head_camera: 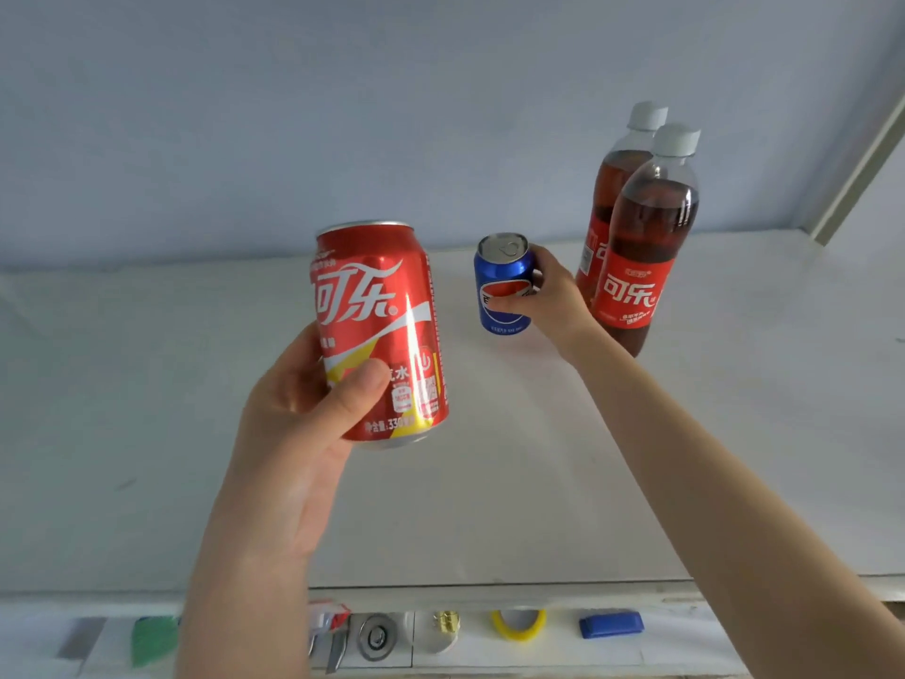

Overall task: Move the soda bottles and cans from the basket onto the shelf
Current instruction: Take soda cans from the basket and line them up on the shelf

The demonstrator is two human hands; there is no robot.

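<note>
Head view. Left hand (294, 423) gripped a red cola can (382, 330), thumb across its lower front and fingers hidden behind. The can was held upright with a slight tilt, above the front part of the white shelf (489, 482).

Right hand (548, 296) was reached farther back and wrapped around a blue cola can (504, 286). That can stood upright with its base at the shelf surface; could not tell whether it rested fully.

Just right of that hand, two cola bottles stood on the shelf, the front bottle (646, 247) overlapping the rear bottle (607, 188), both with white caps.

Below the shelf edge lay a yellow tape ring (519, 624) and a blue block (611, 624).
</note>
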